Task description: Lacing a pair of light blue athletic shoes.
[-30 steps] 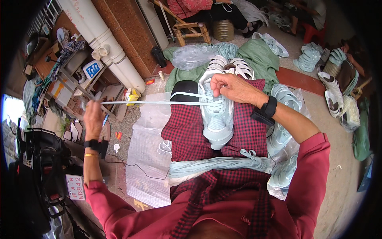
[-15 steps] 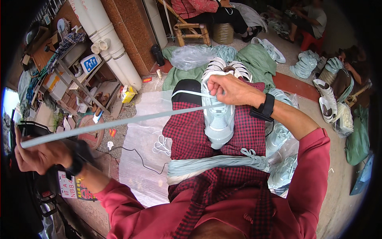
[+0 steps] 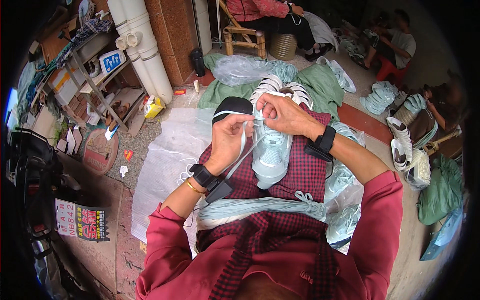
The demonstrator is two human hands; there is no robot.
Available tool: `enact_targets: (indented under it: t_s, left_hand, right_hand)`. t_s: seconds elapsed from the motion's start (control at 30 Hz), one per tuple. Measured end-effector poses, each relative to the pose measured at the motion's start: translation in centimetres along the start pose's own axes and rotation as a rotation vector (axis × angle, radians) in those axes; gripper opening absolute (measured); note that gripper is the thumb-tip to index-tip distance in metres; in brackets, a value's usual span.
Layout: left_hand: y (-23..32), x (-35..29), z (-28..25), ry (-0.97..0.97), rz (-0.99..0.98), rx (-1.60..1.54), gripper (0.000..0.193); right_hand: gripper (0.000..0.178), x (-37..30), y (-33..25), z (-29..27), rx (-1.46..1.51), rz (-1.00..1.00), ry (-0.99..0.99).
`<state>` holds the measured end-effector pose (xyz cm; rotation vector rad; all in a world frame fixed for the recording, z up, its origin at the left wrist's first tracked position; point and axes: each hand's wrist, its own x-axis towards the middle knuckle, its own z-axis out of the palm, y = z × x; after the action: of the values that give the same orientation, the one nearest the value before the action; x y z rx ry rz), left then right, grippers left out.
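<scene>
A pale blue sneaker [image 3: 271, 161] lies on my lap over a red-and-black checked apron [image 3: 306, 175], its toe toward me. My left hand [image 3: 229, 139] is closed in a pinch on a flat pale blue shoelace [image 3: 234, 170], left of the shoe's upper eyelets. Close beside it, my right hand [image 3: 284, 115] pinches the lace at the top of the lacing. The lace hangs from my left fingers in a slack length and also runs toward the shoe. Fingers partly cover the upper eyelets. A bundle of pale blue laces [image 3: 260, 210] is tied across my waist.
White strappy shoes [image 3: 272, 85] lie just beyond my lap. More pale blue sneakers [image 3: 342, 182] are at my right, on plastic. A white sheet [image 3: 165, 150] covers the ground at left. Other people sit at the back, one on a bamboo chair [image 3: 245, 40].
My left hand has come in from the far left to beside my right hand. The lace, stretched taut before, now hangs slack. My right hand stays at the shoe's upper eyelets.
</scene>
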<state>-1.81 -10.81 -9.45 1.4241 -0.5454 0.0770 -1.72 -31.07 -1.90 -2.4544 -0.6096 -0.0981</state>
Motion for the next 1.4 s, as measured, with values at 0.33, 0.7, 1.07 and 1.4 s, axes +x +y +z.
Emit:
enact_targets:
  t_s: [0.33, 0.7, 1.07, 1.4]
  left_hand:
    - [-0.4, -0.3, 1.0, 0.071, 0.092, 0.271, 0.015]
    - [-1.3, 1.1, 0.2, -0.125, 0.031, 0.04, 0.018]
    - [1.4, 2.0, 0.3, -0.222, 0.055, 0.344, 0.018]
    - [0.2, 3.4, -1.1, -0.241, -0.068, 0.259, 0.023]
  right_hand:
    - [0.035, 0.3, 0.4, -0.2, 0.061, -0.016, -0.036]
    - [0.035, -0.3, 2.3, 1.9, 0.176, -0.201, 0.124]
    - [0.029, -3.0, -0.1, 3.1, -0.066, -0.26, 0.272]
    - [0.026, -2.9, -0.8, 4.3, -0.17, -0.132, 0.328]
